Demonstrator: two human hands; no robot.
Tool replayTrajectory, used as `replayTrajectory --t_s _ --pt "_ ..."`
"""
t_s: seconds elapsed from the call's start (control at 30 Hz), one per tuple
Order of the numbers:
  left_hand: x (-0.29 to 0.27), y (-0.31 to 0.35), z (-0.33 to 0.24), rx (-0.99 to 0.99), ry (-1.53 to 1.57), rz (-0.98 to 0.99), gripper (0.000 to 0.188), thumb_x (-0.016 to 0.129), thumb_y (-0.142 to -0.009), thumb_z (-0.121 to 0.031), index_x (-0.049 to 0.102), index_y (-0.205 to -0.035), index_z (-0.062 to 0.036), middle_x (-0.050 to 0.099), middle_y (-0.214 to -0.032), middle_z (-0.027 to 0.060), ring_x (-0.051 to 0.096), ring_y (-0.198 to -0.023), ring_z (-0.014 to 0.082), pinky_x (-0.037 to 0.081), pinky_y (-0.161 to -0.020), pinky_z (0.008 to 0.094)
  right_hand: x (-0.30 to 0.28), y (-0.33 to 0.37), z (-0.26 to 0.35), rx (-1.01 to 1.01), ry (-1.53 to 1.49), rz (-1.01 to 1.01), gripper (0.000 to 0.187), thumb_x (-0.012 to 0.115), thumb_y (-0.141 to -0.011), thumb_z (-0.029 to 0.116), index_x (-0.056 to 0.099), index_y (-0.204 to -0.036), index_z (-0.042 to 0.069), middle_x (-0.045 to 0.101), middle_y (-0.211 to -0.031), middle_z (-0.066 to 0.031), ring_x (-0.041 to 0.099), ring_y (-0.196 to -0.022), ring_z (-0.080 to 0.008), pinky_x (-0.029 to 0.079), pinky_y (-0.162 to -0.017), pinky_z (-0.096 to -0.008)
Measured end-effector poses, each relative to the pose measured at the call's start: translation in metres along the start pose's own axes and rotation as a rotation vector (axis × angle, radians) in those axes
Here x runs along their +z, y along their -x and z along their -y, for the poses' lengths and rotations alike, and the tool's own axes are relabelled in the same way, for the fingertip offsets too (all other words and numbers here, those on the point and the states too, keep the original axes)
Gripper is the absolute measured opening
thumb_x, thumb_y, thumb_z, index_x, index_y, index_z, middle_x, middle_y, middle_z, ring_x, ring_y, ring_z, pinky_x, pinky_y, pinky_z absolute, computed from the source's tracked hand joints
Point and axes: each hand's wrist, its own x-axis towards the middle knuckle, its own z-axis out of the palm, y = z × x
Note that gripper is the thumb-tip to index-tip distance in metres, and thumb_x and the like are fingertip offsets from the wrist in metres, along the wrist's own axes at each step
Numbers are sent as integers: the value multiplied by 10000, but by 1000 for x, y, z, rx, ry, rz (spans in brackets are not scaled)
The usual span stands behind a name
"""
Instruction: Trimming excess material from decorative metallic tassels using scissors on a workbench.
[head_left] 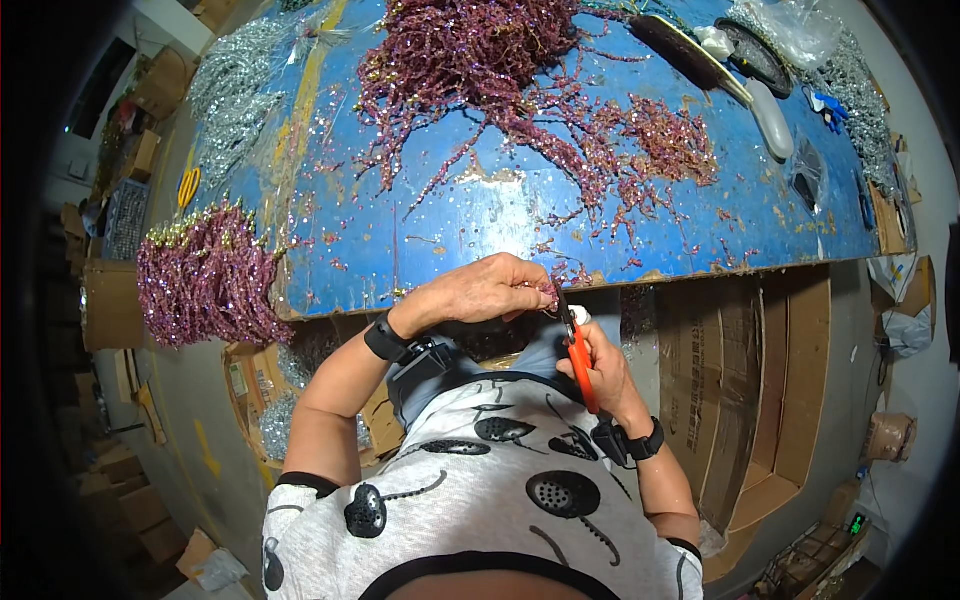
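My left hand [485, 290] is at the near edge of the blue table, its fingertips pinched on the end of a purple-pink glitter sprig [552, 296]. My right hand [608, 368] grips orange-handled scissors [580, 362]. Their dark blades point up beside the left fingertips, against the sprig; whether they are apart is too small to tell. Something white wraps a finger of the right hand. Beyond the hands, a large tangled heap of purple-pink glitter sprigs [470, 60] covers the far middle of the table, with loose pieces scattered nearer.
A neat bundle of purple glitter sprigs [205, 280] drapes over the table's left edge, near yellow-handled scissors [189, 187]. Silver tinsel [235, 95] lies at the far left. A dark brush [690, 55] and a white bottle [770, 120] lie far right. An open cardboard box [705, 390] stands below right.
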Motion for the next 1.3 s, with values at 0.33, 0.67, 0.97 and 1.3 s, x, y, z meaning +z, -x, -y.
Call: replayTrajectory --t_s 0.33,0.67,0.97,1.3 --pt "0 8 10 87 232 -209 287 522 -990 -304 622 -1021 -37 544 -658 -12 463 -602 74 388 -559 247 -10 6 10 -53 19 -57 385 556 -791 15 465 -1165 20 554 -786 -56 533 -690 -149 451 -651 -282" --pt "-2 18 12 180 569 -334 288 513 -984 -175 524 -1235 -34 625 -859 30 533 -720 50 434 -641 196 0 8 28 12 202 13 588 704 -736 54 406 -1243 56 617 -895 -116 620 -825 -271 495 -766 -364" --pt "-1 19 13 182 626 -261 291 513 -983 -148 493 -1246 -24 632 -837 45 522 -632 50 412 -580 180 6 -4 37 -77 245 75 729 815 -708 150 352 -1264 66 626 -890 -177 630 -821 -391 493 -722 -440" --pt "0 22 15 211 709 -208 314 505 -984 -187 500 -1255 -29 639 -811 55 525 -610 48 404 -556 181 6 -3 31 -77 200 45 631 736 -707 75 400 -1241 54 611 -866 -125 617 -785 -320 491 -720 -394"
